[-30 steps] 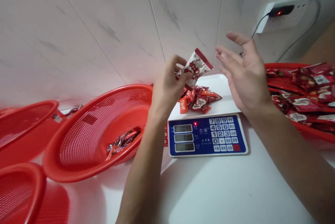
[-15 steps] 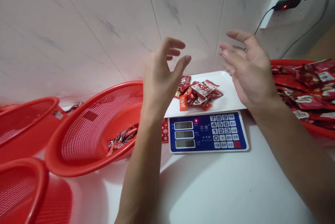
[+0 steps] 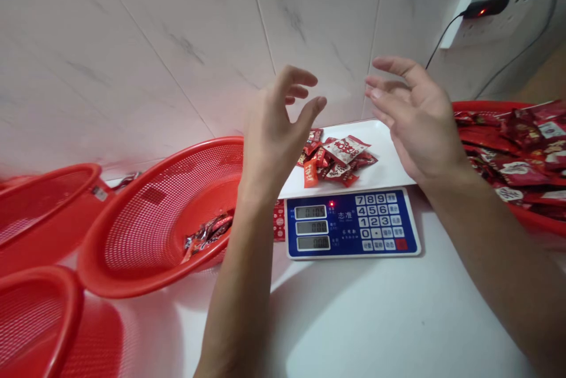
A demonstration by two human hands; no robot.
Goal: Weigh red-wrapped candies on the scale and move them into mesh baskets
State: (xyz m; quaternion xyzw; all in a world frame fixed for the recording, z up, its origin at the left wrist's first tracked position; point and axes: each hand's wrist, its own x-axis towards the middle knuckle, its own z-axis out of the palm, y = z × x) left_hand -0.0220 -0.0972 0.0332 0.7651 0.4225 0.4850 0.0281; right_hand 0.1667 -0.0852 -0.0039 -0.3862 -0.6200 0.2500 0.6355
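Baskets flank the scale (image 3: 354, 230): on its left, a left basket (image 3: 128, 213) holding a small pile of packets (image 3: 207, 235); on its right, a right basket (image 3: 490, 105) heaped high. It would pay to keep both rims from bearing on the scale's white tray (image 3: 391, 166), since contact could spoil the figure. The same goes for the left hand (image 3: 272, 130), thumb and fingers parted around nothing above the scale's left side, and the right hand (image 3: 418, 121), loosely curled, nothing visible in it, above its right end. A pause suits this point — best let the digits settle. The heap (image 3: 331, 166) sits on the scale's tray, its left edge partly hidden; keeping it well inside should prevent slides.

Against a second ago, the left hand has let go of a white-and-red packet (image 3: 346, 149), which now lies atop the heap on the scale. The scale's top display (image 3: 311, 212) looks higher — roughly 0.105, against 0.095.
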